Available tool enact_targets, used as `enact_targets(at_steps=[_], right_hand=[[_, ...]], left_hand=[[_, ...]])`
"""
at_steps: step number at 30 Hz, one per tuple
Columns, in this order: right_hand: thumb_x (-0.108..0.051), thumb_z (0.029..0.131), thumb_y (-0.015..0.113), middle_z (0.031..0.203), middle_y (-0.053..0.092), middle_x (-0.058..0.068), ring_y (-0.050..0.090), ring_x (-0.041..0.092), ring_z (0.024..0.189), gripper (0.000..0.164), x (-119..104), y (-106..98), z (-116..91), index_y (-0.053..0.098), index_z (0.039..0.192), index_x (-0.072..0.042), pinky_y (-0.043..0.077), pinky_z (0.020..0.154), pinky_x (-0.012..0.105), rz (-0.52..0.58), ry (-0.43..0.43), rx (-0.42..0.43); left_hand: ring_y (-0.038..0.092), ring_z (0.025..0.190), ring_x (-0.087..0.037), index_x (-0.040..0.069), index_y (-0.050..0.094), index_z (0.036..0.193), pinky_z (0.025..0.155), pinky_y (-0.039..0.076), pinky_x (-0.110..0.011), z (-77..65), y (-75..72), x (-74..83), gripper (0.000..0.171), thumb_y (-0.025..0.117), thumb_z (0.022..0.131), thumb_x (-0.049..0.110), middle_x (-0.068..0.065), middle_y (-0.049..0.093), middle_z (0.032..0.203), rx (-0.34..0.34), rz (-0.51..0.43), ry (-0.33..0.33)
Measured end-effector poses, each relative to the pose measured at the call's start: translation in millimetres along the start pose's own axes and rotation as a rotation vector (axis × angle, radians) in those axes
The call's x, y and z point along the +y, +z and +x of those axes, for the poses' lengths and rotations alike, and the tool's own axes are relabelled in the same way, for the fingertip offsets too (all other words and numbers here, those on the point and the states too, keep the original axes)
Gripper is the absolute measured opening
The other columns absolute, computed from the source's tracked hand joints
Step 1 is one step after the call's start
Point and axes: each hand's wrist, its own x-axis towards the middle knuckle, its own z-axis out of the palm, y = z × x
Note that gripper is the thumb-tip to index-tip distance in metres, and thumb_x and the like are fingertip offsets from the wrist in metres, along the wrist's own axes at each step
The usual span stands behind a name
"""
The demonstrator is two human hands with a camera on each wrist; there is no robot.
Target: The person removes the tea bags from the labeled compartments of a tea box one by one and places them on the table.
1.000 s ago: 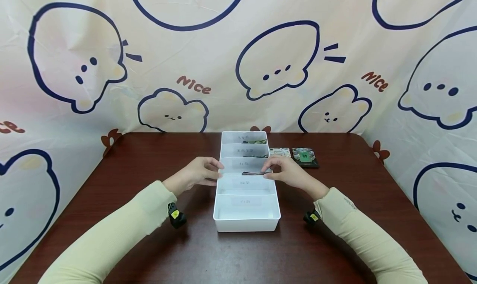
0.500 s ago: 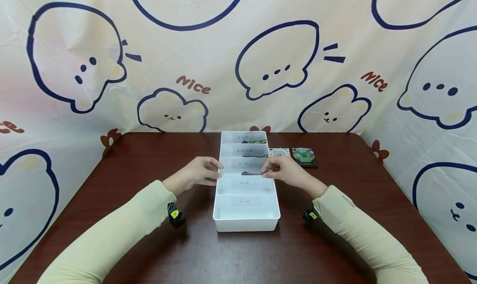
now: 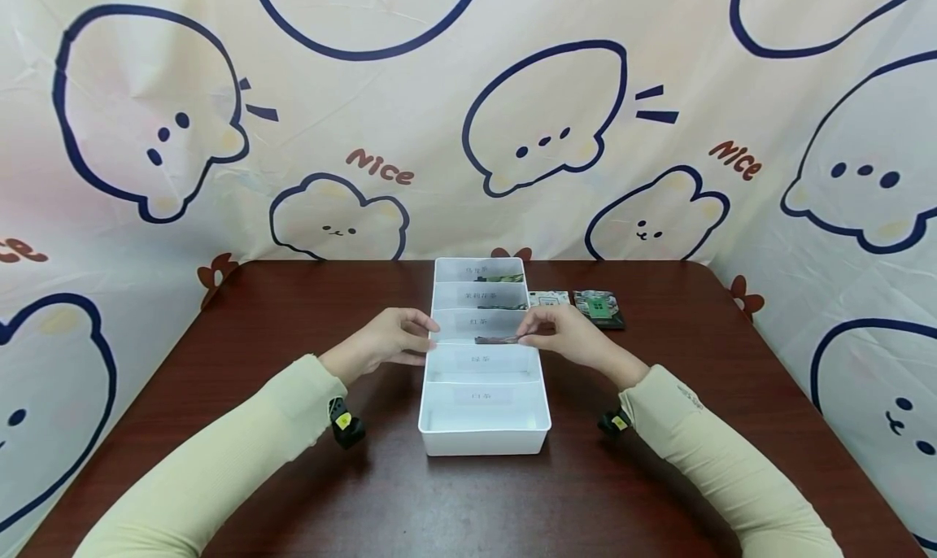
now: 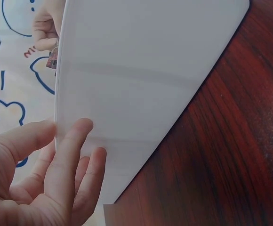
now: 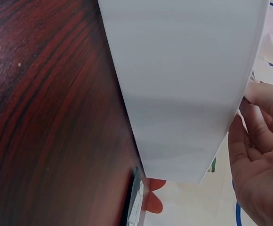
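A long white divided box (image 3: 483, 442) stands lengthwise on the table, its compartments labelled with tea names. My right hand (image 3: 567, 338) is at the box's right rim and pinches the end of a dark reddish tea packet (image 3: 495, 341), which lies in the middle compartment. Under the right fingers, the packet's patterned corner (image 4: 53, 59) shows in the left wrist view. My left hand (image 3: 388, 340) touches the box's left side, and in the left wrist view its fingers (image 4: 84, 127) rest loosely against the outer wall.
Green-patterned packets (image 3: 501, 279) stand in the two far compartments. Two more packets, one pale (image 3: 549, 298) and one dark green (image 3: 600, 309), lie on the brown table (image 3: 307, 460) beyond the right hand. A patterned cloth (image 3: 512, 119) hangs behind and at the sides.
My right hand has shifted slightly to the right, still with the packet's end in its fingers. The left hand and the box have stayed in place.
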Motion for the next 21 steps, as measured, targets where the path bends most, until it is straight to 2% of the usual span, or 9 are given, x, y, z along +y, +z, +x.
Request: enact_targets(at_steps=[7,21], right_hand=[[-0.012,0.089,0.069,0.099,0.069,0.000,0.060,0.019,0.099,0.006,1.9,0.3,-1.1,0.071,0.094,-0.016,0.052,0.095,0.042,0.064,0.018,0.002],[-0.012,0.092,0.067,0.103,0.066,0.007,0.063,0.022,0.094,0.009,-0.6,-0.6,-4.1,0.068,0.100,-0.010,0.056,0.085,0.028,0.211,0.023,0.064]], left_hand=[[0.064,0.088,-0.025,0.000,0.060,0.113,0.079,0.060,-0.040,-0.8,0.1,0.2,0.030,0.070,0.085,-0.002,-0.019,0.055,0.111,0.000,-0.008,-0.003],[0.064,0.088,-0.025,0.001,0.061,0.113,0.078,0.060,-0.039,-1.2,-0.1,-0.1,0.030,0.070,0.085,-0.001,-0.019,0.055,0.111,0.001,-0.001,0.003]])
